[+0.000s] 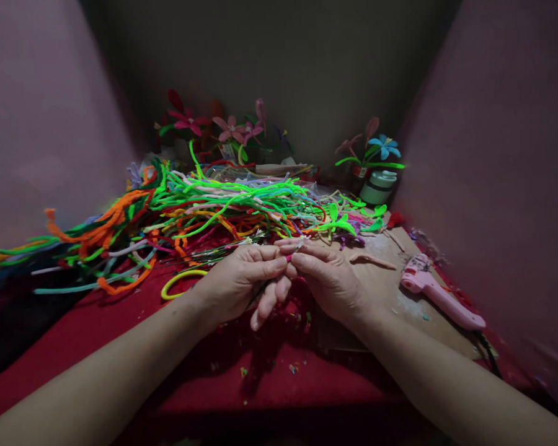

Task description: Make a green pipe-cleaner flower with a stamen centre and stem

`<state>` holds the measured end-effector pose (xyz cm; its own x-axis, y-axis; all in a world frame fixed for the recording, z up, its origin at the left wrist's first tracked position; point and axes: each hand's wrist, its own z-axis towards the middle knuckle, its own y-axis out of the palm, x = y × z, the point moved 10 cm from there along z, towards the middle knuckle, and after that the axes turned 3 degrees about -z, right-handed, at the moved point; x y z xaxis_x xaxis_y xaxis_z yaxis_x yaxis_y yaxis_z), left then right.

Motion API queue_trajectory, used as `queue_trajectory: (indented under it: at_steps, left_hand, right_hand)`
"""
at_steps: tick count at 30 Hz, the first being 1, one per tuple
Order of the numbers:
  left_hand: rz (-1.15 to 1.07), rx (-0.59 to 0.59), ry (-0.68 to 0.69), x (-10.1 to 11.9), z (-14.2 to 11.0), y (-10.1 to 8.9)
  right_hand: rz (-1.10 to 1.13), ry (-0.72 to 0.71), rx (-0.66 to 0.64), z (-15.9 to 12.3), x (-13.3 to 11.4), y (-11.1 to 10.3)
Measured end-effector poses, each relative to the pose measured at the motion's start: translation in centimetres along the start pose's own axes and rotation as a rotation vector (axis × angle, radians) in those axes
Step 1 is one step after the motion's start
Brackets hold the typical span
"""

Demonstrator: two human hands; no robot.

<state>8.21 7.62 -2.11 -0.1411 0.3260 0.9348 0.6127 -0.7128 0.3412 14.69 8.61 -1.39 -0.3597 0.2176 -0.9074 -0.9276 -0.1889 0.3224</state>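
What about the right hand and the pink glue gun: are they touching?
Apart. The head view shows bare cardboard between the right hand and the pink glue gun.

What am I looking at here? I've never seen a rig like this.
There's no robot: the single picture comes from a camera on a person's head, looking forward and down at their bare left hand and right hand. Both hold a small pink piece, mostly hidden by fingers. On the red cloth lie piled fuzzy stems and, at right, a cardboard sheet bearing what looks like a pink glue gun. Fuzzy flowers show behind.
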Motion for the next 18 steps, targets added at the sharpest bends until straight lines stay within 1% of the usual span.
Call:
queue_trajectory:
  at_steps: [2, 3, 4, 5, 7, 8, 9, 10, 11, 12, 13, 15, 16, 18]
  left_hand:
    - [0.079, 0.002, -0.007, 0.0, 0.0, 0.1]
    - [0.164, 0.031, 0.006, 0.2, 0.0, -0.1]
    - [0.272, 0.086, 0.042, 0.5, 0.0, -0.5]
    - [0.401, 0.166, 0.107, 1.2, -0.1, -1.0]
    - [0.708, 0.353, 0.322, 3.3, -0.8, -1.9]
    - [0.875, 0.431, 0.458, 4.3, -1.4, -1.8]
    - [1.039, 0.474, 0.592, 5.1, -2.1, -1.3]
    - [1.173, 0.484, 0.7, 5.3, -2.6, -0.6]
    - [1.272, 0.473, 0.778, 5.3, -2.9, 0.0]
    - [1.327, 0.453, 0.829, 5.1, -3.1, 0.5]
    - [1.341, 0.437, 0.852, 5.0, -3.2, 0.7]
    - [1.269, 0.43, 0.814, 5.0, -3.2, 0.5]
    - [1.185, 0.43, 0.753, 4.9, -2.9, 0.1]
    - [0.952, 0.397, 0.557, 4.4, -2.0, -0.7]
  right_hand:
    - [0.003, -0.002, 0.027, 0.0, 0.0, -0.3]
    - [0.008, 0.01, 0.048, 0.0, 0.2, -0.4]
    - [0.014, 0.028, 0.074, -0.1, 0.5, -0.7]
    - [0.019, 0.05, 0.099, -0.1, 0.8, -0.9]
    - [0.033, 0.105, 0.133, -0.4, 1.5, -1.1]
    - [0.038, 0.134, 0.141, -0.5, 1.9, -1.1]
    - [0.038, 0.153, 0.148, -0.6, 2.2, -1.1]
    - [0.032, 0.165, 0.155, -0.7, 2.3, -1.0]
    - [0.019, 0.167, 0.16, -0.8, 2.4, -1.0]
    - [0.004, 0.16, 0.166, -0.9, 2.3, -1.1]
    - [-0.012, 0.145, 0.17, -0.9, 2.1, -1.1]
    - [-0.026, 0.119, 0.163, -0.8, 1.9, -1.0]
    - [-0.024, 0.117, 0.151, -0.8, 1.8, -0.9]
    - [-0.021, 0.129, 0.125, -0.8, 1.8, -0.8]
